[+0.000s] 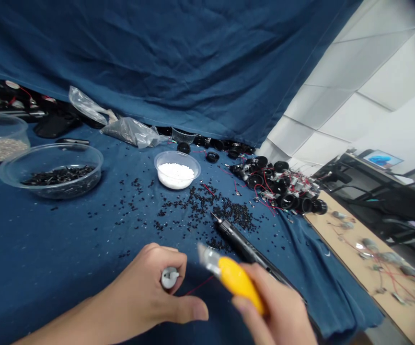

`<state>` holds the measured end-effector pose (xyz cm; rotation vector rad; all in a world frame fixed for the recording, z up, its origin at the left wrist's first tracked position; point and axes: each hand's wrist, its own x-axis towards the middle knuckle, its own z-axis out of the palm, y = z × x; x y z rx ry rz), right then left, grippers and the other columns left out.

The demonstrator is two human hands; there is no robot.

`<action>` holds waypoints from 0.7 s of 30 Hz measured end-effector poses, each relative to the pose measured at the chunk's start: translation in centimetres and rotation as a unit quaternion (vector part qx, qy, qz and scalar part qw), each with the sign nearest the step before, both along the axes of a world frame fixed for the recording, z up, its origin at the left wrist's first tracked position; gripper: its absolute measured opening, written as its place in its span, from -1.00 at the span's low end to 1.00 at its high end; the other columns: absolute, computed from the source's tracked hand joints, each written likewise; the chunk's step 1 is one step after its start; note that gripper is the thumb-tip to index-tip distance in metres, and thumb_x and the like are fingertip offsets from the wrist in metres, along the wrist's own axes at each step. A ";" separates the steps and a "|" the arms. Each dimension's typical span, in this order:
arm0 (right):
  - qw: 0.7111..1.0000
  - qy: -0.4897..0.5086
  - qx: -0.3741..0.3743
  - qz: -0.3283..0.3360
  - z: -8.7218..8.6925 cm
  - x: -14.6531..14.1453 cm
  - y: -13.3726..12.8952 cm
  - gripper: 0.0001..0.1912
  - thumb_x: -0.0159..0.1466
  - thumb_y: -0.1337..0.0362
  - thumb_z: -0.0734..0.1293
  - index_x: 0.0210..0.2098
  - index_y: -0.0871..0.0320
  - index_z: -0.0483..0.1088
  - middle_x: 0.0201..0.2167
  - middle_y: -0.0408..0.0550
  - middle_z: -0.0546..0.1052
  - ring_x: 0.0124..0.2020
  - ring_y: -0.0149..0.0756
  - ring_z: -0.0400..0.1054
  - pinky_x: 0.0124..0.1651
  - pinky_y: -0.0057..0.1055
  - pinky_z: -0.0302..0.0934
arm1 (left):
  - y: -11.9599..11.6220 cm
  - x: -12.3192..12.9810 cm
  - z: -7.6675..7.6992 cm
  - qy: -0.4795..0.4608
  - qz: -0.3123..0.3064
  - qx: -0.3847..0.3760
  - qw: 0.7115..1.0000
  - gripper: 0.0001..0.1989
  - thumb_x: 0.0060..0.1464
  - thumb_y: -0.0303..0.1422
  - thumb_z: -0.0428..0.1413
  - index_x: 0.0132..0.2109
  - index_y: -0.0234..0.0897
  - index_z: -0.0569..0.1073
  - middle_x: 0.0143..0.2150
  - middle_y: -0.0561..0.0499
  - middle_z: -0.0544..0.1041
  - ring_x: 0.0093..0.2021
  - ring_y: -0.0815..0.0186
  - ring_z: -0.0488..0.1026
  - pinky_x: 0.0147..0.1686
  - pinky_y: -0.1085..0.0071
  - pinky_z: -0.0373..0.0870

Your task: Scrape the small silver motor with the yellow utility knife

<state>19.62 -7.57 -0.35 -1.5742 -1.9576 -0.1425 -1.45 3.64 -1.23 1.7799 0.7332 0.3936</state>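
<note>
My left hand is wrapped round a small grey-white cylindrical part, whose round end with a short pin faces me. Its thumb stretches out to the right. A thin red wire runs beside that hand. In my right hand is a yellow utility knife, its blade pointing up and left, slightly blurred. The blade stands apart from the cylindrical part. Just behind the right hand, a black electric screwdriver lies on the blue cloth.
Small black pieces are scattered mid-cloth. Beyond them stands a bowl of white granules; at left are a bowl of black parts and a tub of beige grains. Wired black parts are heaped at right, near a wooden board.
</note>
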 end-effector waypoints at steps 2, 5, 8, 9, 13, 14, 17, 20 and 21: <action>0.997 0.031 -0.035 -0.063 1.0 1.7 1.5 -0.69 0.41 0.06 0.16 -0.19 0.15 0.40 -0.48 -0.15 0.50 -0.57 -0.41 0.37 -0.50 -0.54 0.21 | 0.1 0.0 0.1 0.022 0.001 0.007 1.000 -0.39 -0.16 0.08 0.28 -0.59 -0.27 0.14 -0.63 0.21 0.09 -0.55 0.45 0.01 -0.56 0.46 -0.06; 0.979 0.028 -0.134 -0.149 1.2 4.6 4.7 -0.62 0.36 -0.02 0.19 -0.28 0.15 0.43 -0.52 -0.11 0.47 -0.58 -0.33 0.29 -0.50 -0.46 0.05 | 0.0 -0.1 0.2 0.020 -0.023 0.019 0.999 -0.38 -0.19 0.12 0.28 -0.58 -0.28 0.15 -0.60 0.20 0.12 -0.54 0.45 0.03 -0.54 0.45 -0.06; 0.962 0.119 -0.191 -0.157 0.3 7.4 7.8 -0.65 0.26 -0.01 0.31 -0.39 0.16 0.47 -0.56 -0.06 0.47 -0.54 -0.28 0.29 -0.41 -0.41 0.04 | -0.1 -0.2 0.1 0.006 -0.027 0.043 0.999 -0.37 -0.15 0.13 0.25 -0.57 -0.28 0.14 -0.58 0.19 0.14 -0.53 0.45 0.06 -0.52 0.45 -0.05; 0.959 0.141 -0.189 -0.158 0.0 8.1 8.6 -0.64 0.23 -0.01 0.34 -0.43 0.17 0.47 -0.58 -0.05 0.46 -0.53 -0.27 0.30 -0.38 -0.40 0.07 | -0.1 -0.2 0.0 0.005 -0.028 0.049 0.998 -0.38 -0.11 0.12 0.24 -0.57 -0.28 0.13 -0.57 0.19 0.14 -0.52 0.44 0.06 -0.51 0.45 -0.04; 0.950 0.249 -0.136 -0.132 0.7 7.9 9.7 -0.55 0.22 -0.11 0.30 -0.33 0.20 0.48 -0.31 0.09 0.55 -0.23 -0.17 0.43 -0.12 -0.31 0.22 | 0.1 -0.3 -0.8 0.032 -0.041 0.050 0.997 -0.43 -0.04 0.04 0.22 -0.56 -0.26 0.10 -0.56 0.17 0.14 -0.51 0.42 0.09 -0.49 0.45 -0.01; 0.940 0.297 -0.128 -0.107 1.4 7.0 9.5 -0.48 0.26 -0.15 0.22 -0.22 0.19 0.47 -0.17 0.11 0.55 -0.13 -0.17 0.44 -0.05 -0.30 0.24 | 0.2 -0.3 -1.1 0.035 -0.041 0.058 0.997 -0.44 -0.04 0.02 0.22 -0.57 -0.26 0.11 -0.56 0.17 0.15 -0.51 0.42 0.10 -0.50 0.45 -0.01; 0.803 0.568 -0.168 0.070 3.7 3.4 8.3 -0.34 0.36 -0.20 -0.06 -0.05 0.14 0.40 -0.01 0.07 0.52 0.01 -0.22 0.43 0.03 -0.27 0.29 | 0.3 -0.2 -2.0 0.029 -0.035 0.087 0.995 -0.47 -0.03 -0.03 0.23 -0.57 -0.26 0.12 -0.57 0.17 0.17 -0.53 0.43 0.11 -0.50 0.44 -0.01; 0.547 0.767 -0.235 0.239 5.3 0.3 7.0 -0.44 0.36 -0.14 0.10 -0.09 0.20 0.44 -0.07 0.05 0.54 0.00 -0.21 0.45 0.05 -0.34 0.30 | 0.4 -0.1 -2.8 0.021 -0.036 0.091 0.995 -0.50 0.00 -0.08 0.22 -0.56 -0.26 0.13 -0.58 0.18 0.17 -0.53 0.43 0.11 -0.50 0.44 0.01; 0.507 0.783 -0.246 0.262 5.5 -0.2 6.6 -0.46 0.36 -0.11 0.13 -0.09 0.22 0.44 -0.10 0.06 0.54 -0.03 -0.21 0.46 0.03 -0.37 0.31 | 0.5 -0.1 -2.9 0.020 -0.037 0.092 0.995 -0.51 0.01 -0.10 0.22 -0.56 -0.26 0.13 -0.57 0.18 0.18 -0.53 0.44 0.11 -0.50 0.44 0.02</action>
